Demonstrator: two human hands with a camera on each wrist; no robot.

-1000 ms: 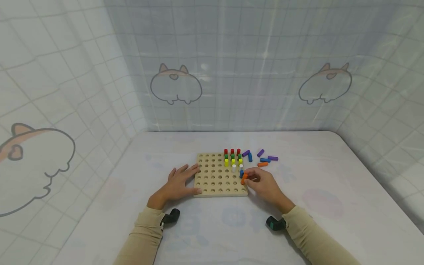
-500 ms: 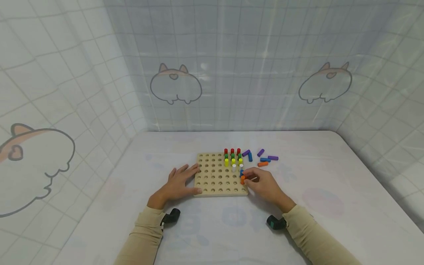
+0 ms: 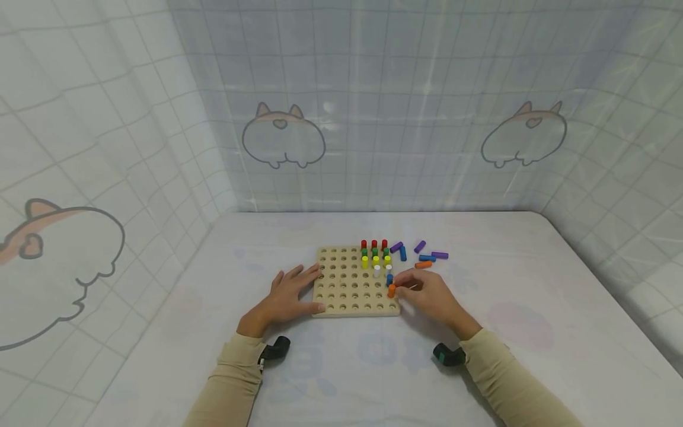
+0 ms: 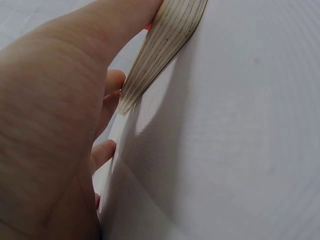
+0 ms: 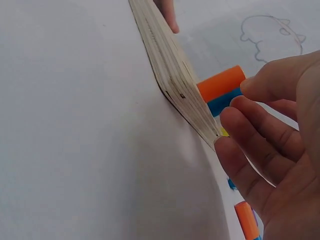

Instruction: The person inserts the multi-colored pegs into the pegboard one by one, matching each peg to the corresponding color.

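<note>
A pale wooden pegboard (image 3: 354, 315) with rows of round holes lies on the table. My left hand (image 3: 288, 296) rests at its left edge, fingers spread and the thumb on the front left corner. An orange peg (image 3: 392, 291) stands upright in the right-hand column, in front of a blue peg (image 3: 389, 280). Close beside the orange peg is my right hand (image 3: 431, 299), its thumb and fingers apart in the right wrist view, the thumb tip (image 5: 248, 88) at the peg's top end. Whether the thumb touches it, I cannot tell.
Red pegs (image 3: 374, 244), green pegs (image 3: 375, 252), yellow pegs (image 3: 376, 260) and white pegs (image 3: 376, 271) stand in the board's back right part. Loose on the table behind the right hand lie an orange peg (image 3: 423, 265), blue pegs (image 3: 427, 258) and purple pegs (image 3: 440, 255).
The orange peg, tilted in my right fingers a second ago, now stands upright in the board. My right hand has let it go and shifted slightly right. The left hand has stayed put.
</note>
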